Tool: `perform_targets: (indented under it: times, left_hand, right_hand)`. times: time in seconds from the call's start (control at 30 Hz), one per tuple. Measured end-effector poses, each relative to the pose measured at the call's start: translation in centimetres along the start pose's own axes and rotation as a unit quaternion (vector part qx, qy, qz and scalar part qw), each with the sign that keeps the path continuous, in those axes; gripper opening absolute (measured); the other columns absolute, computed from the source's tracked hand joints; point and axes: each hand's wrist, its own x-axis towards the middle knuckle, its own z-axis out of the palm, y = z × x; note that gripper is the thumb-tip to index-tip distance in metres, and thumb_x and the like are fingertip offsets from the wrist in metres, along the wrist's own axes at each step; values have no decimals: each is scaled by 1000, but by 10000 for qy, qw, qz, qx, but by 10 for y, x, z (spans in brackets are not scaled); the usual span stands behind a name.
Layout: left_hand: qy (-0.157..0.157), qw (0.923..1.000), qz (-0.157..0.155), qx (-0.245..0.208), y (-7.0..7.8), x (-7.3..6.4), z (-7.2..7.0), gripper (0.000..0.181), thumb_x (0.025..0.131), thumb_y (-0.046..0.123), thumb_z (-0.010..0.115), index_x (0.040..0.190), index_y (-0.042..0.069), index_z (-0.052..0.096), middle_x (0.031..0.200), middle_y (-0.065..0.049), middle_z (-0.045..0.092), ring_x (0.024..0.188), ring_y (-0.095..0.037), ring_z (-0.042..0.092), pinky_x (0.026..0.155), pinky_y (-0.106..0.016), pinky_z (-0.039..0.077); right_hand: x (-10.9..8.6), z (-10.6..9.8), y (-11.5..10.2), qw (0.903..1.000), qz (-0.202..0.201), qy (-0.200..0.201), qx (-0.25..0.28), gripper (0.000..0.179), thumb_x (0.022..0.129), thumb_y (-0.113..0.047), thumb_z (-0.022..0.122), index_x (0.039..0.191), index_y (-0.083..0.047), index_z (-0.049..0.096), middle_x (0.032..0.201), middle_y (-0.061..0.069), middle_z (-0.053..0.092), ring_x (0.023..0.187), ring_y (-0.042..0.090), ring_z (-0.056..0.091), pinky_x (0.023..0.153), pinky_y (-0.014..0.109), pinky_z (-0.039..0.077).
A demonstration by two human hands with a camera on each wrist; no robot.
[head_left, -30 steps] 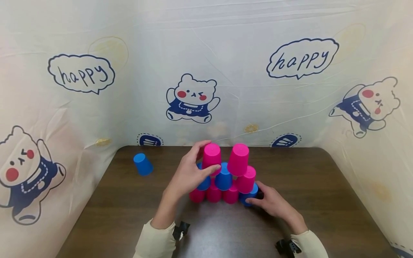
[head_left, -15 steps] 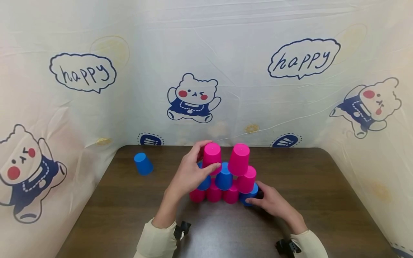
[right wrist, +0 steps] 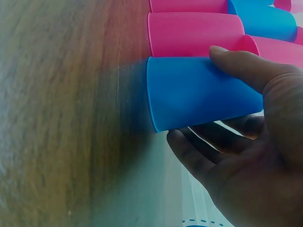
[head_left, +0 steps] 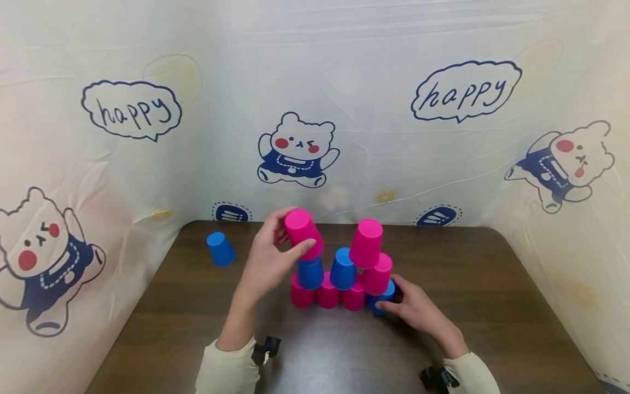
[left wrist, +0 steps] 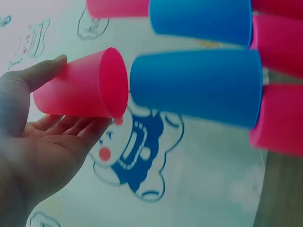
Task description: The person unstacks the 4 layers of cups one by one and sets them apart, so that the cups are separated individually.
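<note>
My left hand (head_left: 268,262) holds a pink cup (head_left: 302,232) upside down between thumb and fingers. The cup tilts, its rim close over the left blue cup (head_left: 310,273) of the middle row; whether they touch I cannot tell. At the pyramid's lower right, my right hand (head_left: 418,306) grips the end blue cup (right wrist: 199,94) of the bottom row, thumb on one side and fingers on the other. Beside it in that row stand pink cups (head_left: 327,293). A second blue cup (head_left: 343,269) and a pink cup (head_left: 377,274) complete the middle row; another pink cup (head_left: 366,243) sits on top of these two.
A lone blue cup (head_left: 221,249) stands upside down at the back left of the brown table (head_left: 334,350). Behind the table and along its sides hangs a pale printed curtain (head_left: 374,148).
My left hand has moved left with the pink cup, which was upright over the two middle-row blue cups and now leans. The right hand stays where it was.
</note>
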Motion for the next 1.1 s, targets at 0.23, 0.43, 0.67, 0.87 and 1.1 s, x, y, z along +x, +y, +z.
perform_targets:
  times: [0.23,0.43,0.67,0.87,1.1]
  left_hand:
    - [856,9959,-280,45,-24,1,-36,72,91,15,84,152,14,47,143,-5,63,129,-23,63,103,-33,58]
    - [1309,9889,-709,-5,-45,-1,-61,70,91,14,84,151,13,48,141,-6,63,128,-22,63,106,-29,55]
    - [1441,9831,-1120,165,-60,-3,-74,73,91,13,83,153,13,45,146,-8,59,133,-26,60,112,-46,51]
    - [1438,9819,-1231,117,-77,-2,-78,72,92,10,82,153,9,43,148,-12,58,136,-31,59,114,-50,48]
    - [1519,9773,-1473,51,-102,0,-82,71,91,5,81,151,5,43,148,-15,58,134,-30,59,116,-48,47]
  right_hand:
    - [0,1,0,9999,131,-24,18,69,90,-37,84,147,-12,54,137,9,67,125,32,64,107,59,53]
    - [1,1,0,9999,149,-37,38,70,90,-38,84,147,-11,54,138,8,67,126,32,64,107,59,53]
    - [2,1,0,9998,189,-14,33,70,90,-38,84,148,-13,54,138,8,67,126,31,64,108,58,53]
    - [2,1,0,9998,206,-37,41,71,90,-39,84,148,-13,54,139,8,67,127,32,63,108,59,52]
    - [3,2,0,9998,220,-25,2,70,90,-38,84,149,-14,53,139,8,67,127,31,63,109,59,52]
